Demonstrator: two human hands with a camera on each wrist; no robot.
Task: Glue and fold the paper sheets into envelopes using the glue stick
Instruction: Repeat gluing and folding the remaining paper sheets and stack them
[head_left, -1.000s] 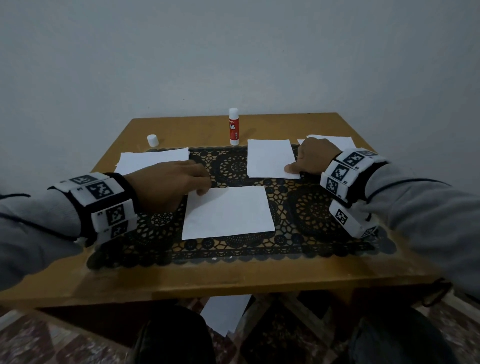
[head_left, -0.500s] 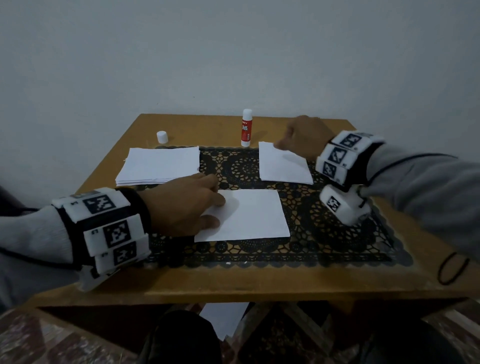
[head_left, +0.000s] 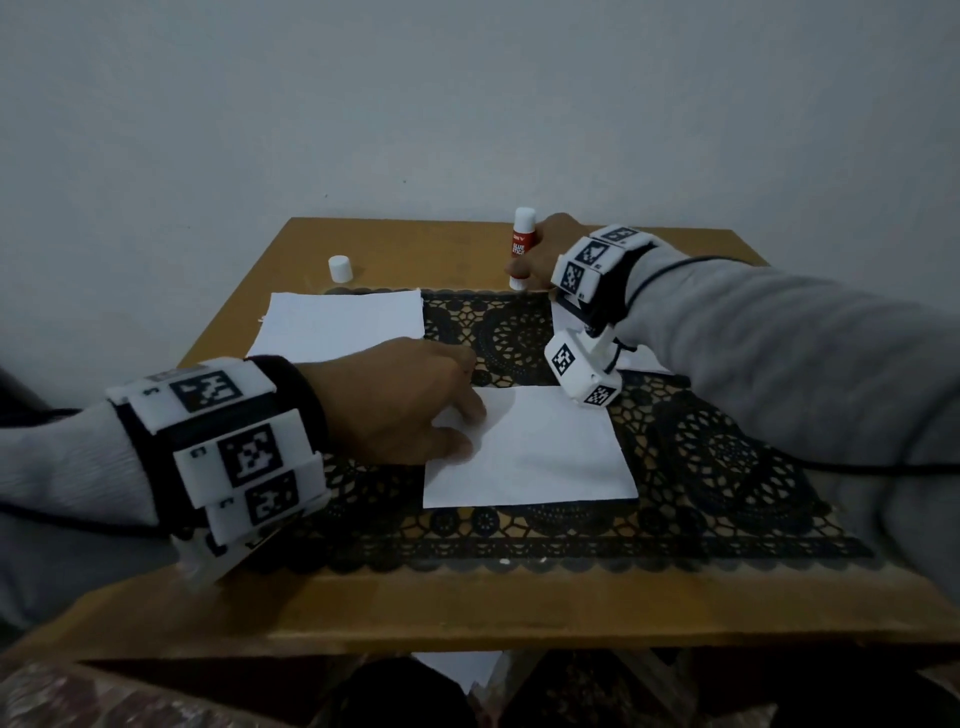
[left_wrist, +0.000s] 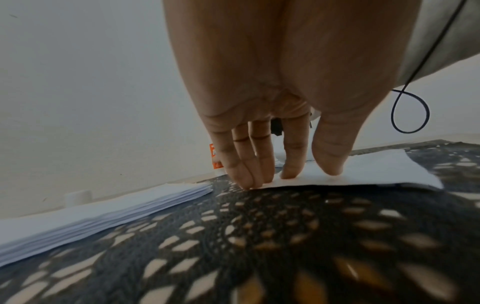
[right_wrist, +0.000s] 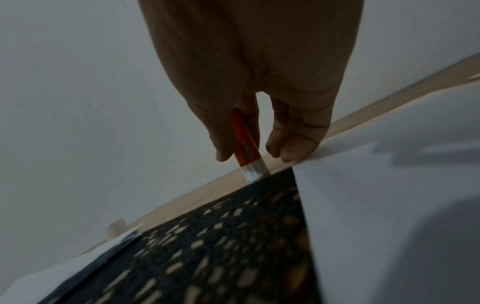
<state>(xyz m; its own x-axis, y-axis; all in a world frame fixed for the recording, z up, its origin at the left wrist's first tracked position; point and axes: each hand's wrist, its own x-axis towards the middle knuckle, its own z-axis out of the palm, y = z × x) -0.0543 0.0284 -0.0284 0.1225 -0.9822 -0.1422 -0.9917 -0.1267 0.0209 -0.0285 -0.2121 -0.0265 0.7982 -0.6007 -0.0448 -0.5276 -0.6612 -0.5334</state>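
Right hand (head_left: 545, 249) moved onto glue stick (head_left: 521, 244); stick inside grip.

**Work surface and items resting on it**

We see a wooden table (head_left: 519, 613) set against a plain wall. A black lace mat (head_left: 701, 467) covers most of its top. Directly on the bare wood beyond the mat's far edge stand an upright glue stick (head_left: 521, 244) and, well to its left, a small white cap (head_left: 340, 269). On the mat we find a stack of white sheets (head_left: 343, 325) at the far left and a single white sheet (head_left: 540, 457) near the centre.
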